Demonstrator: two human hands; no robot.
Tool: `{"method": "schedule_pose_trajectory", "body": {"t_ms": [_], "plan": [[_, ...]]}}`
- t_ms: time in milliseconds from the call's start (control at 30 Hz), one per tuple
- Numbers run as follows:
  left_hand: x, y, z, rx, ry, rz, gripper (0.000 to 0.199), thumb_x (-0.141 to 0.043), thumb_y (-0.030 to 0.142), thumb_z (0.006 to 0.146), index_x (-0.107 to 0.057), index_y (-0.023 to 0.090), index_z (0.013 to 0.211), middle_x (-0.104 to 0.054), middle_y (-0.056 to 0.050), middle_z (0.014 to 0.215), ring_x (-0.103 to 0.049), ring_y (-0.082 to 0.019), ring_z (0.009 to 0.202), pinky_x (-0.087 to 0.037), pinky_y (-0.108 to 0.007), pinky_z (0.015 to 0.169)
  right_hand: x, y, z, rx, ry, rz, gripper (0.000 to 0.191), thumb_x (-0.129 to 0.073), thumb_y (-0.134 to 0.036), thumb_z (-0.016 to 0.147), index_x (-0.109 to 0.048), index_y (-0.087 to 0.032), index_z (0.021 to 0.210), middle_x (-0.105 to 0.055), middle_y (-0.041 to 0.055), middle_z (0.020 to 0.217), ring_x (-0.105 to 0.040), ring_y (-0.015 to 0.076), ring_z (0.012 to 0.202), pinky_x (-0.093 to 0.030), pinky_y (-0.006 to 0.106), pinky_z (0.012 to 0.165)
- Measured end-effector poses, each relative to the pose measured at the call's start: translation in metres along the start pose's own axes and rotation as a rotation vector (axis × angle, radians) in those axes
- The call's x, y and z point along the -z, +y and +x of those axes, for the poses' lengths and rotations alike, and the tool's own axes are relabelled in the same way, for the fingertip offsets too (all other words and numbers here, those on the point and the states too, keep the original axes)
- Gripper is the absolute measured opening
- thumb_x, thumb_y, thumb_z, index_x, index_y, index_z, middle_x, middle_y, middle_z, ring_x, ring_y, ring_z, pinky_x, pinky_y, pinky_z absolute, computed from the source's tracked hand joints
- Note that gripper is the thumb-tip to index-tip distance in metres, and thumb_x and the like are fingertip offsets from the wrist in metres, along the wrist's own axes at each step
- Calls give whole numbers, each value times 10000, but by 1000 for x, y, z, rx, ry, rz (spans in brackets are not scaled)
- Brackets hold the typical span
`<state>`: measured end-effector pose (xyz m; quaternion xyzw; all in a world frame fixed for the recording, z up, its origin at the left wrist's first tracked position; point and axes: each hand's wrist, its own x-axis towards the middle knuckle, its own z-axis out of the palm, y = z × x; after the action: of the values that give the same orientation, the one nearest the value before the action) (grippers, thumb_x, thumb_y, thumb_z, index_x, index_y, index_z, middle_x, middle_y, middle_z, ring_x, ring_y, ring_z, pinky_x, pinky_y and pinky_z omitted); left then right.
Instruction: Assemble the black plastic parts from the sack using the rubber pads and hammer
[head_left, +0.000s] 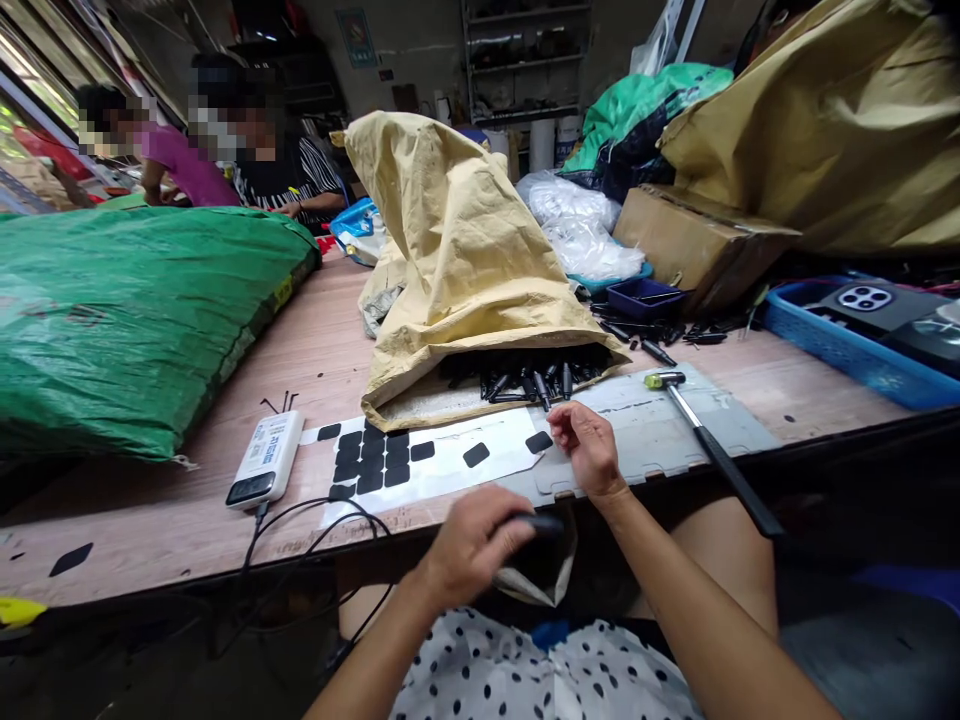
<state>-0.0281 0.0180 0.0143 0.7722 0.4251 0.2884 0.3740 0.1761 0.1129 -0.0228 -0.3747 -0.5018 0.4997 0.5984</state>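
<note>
My left hand (476, 540) is closed around a dark, elongated part (538, 523), blurred, below the table's front edge. My right hand (589, 450) is at the mouth of a tan woven sack (465, 250), its fingers curled together. The tip of one black rod-like part (541, 390) lies right by those fingertips; whether they grip it I cannot tell. Many similar black parts (499, 385) fill the sack's opening. Left of my right hand, a white sheet (442, 480) carries several black rounded-square pads (371, 460). A hammer (705, 440) with a yellowish tip rests to the right on a grey board (622, 400).
A white power bank (266, 455) with black cables stands on the left, beside a large green sack (135, 320). To the right are a blue tray (847, 345) and a cardboard box (697, 235). Two people (277, 170) sit at the far left.
</note>
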Motion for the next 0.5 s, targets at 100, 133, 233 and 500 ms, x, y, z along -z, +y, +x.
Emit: {"method": "schedule_pose_trajectory", "body": {"t_ms": [100, 133, 233, 500], "plan": [[-35, -6, -20, 133, -219, 88, 296, -496, 452, 996, -715, 258, 1041, -730, -25, 924, -664, -188, 859, -478, -279, 794, 0, 3, 2, -36, 2, 35, 400, -529, -548, 943, -674, -182, 871, -537, 11, 686, -410, 116, 569, -274, 259, 504], [-46, -13, -23, 208, -242, 130, 304, -484, 456, 998, -711, 272, 1080, -737, -24, 946, -677, -198, 878, -485, -285, 797, 0, 3, 2, -39, -5, 29, 394, -539, -546, 939, -674, -183, 869, -537, 10, 685, -408, 115, 570, -275, 259, 505], [-66, -33, -28, 385, -272, 256, 461, -474, 485, 985, -546, 304, 1402, -745, -51, 1020, -698, -260, 976, -514, -350, 845, -1, 1, 1, -32, -9, -2, 391, -547, -548, 937, -673, -186, 864, -533, 8, 685, -401, 116, 572, -280, 261, 508], [-64, -47, -43, 347, -435, 443, 357, -531, 447, 934, -776, 188, 919, -744, -170, 909, -724, -379, 868, -542, -478, 770, -1, 0, 0, -22, -9, -12, 361, -555, -514, 943, -678, -189, 848, -541, 4, 673, -398, 103, 558, -289, 254, 501]]}}
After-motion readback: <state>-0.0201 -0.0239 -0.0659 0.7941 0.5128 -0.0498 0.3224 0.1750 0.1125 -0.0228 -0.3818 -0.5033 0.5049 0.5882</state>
